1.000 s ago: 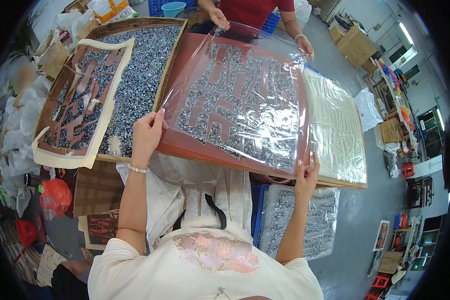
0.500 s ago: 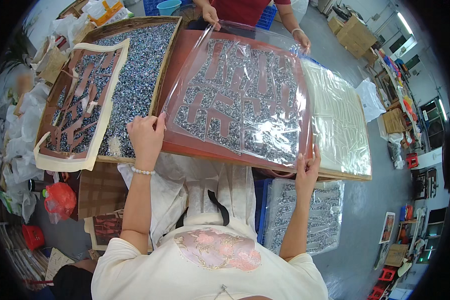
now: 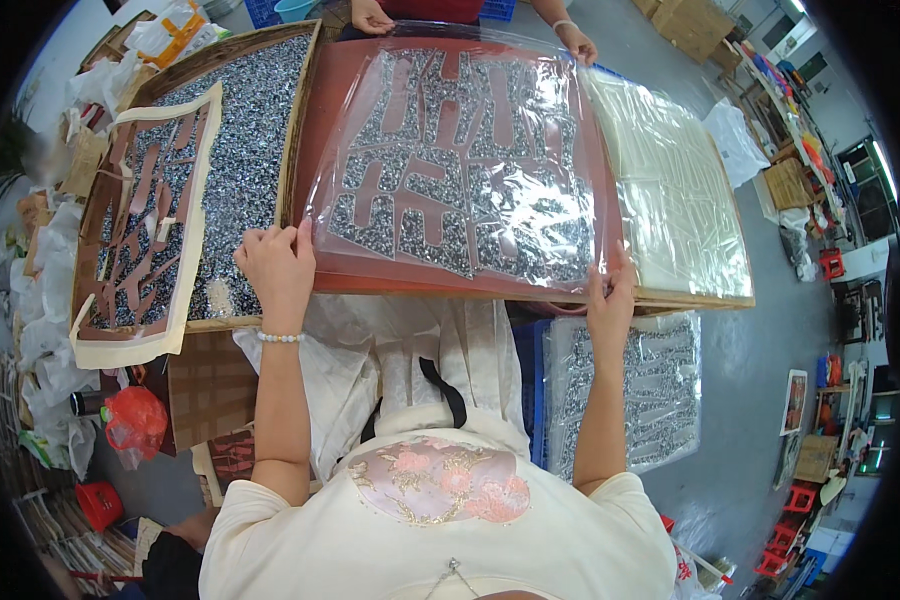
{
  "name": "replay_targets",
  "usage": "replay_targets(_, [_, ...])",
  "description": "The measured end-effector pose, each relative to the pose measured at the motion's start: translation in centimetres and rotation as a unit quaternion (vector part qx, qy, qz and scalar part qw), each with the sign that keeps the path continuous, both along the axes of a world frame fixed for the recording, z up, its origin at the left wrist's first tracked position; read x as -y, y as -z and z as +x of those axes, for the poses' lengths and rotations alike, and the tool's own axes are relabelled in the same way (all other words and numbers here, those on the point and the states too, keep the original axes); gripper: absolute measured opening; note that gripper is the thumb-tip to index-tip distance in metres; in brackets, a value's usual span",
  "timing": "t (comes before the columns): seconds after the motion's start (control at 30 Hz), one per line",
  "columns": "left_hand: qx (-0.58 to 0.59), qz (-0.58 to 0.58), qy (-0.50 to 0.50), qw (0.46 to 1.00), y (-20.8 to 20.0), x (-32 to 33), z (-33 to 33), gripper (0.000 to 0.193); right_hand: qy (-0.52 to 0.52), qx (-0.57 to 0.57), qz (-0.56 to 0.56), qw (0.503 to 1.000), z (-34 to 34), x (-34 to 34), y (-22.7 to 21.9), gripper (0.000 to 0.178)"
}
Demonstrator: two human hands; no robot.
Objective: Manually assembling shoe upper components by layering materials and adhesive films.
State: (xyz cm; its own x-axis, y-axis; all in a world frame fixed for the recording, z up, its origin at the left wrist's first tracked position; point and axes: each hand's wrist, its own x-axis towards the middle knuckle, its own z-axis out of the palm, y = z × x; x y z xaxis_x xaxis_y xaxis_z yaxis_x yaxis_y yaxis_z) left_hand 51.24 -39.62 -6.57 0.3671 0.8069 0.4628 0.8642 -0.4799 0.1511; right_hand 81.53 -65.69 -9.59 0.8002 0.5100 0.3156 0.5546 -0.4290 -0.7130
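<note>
My left hand [image 3: 278, 265] pinches the near left corner of a clear plastic sheet [image 3: 440, 262]. My right hand [image 3: 610, 292] grips the sheet's near right corner between thumb and fingers. Glittery dark-and-silver cut-out patches [image 3: 435, 175] show on or under the sheet; I cannot tell which. Beneath lies a reddish-brown board [image 3: 320, 115]. Across from me, another person's hands [image 3: 372, 17] hold the sheet's far corners. Glare hides part of its right side.
To the left, a wooden tray [image 3: 297, 120] of glittery chips carries a cream-bordered stencil [image 3: 195, 220]. A pale patterned sheet stack [image 3: 675, 200] adjoins on the right. Below the work surface are another patterned stack [image 3: 625, 400], a red plastic bag [image 3: 136, 420] and a cardboard box [image 3: 210, 385].
The whole view has shifted slightly. The plastic sheet lies lower and flatter over the board. The other person's hands have moved left and farther off; my grip on both near corners stays.
</note>
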Motion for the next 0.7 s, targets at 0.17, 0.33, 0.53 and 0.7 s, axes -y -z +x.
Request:
replay_targets(0.17, [-0.009,0.033,0.013,0.999,0.8,0.3,0.4,0.029,0.009,-0.029,-0.026,0.999,0.0,0.1,0.5,0.051])
replay_targets(0.33, [-0.028,0.047,0.018,0.998,1.4,0.7,0.4,0.027,0.006,-0.036,-0.015,0.999,-0.1,0.6,1.5,0.051])
replay_targets(0.53, [-0.038,0.057,0.024,0.997,2.0,0.7,1.3,0.023,0.025,-0.002,-0.021,0.999,0.6,0.5,1.7,0.055])
replay_targets(0.7, [-0.078,0.076,0.036,0.993,2.8,0.4,1.3,0.021,0.025,-0.038,-0.024,0.999,0.7,0.1,2.0,0.055])
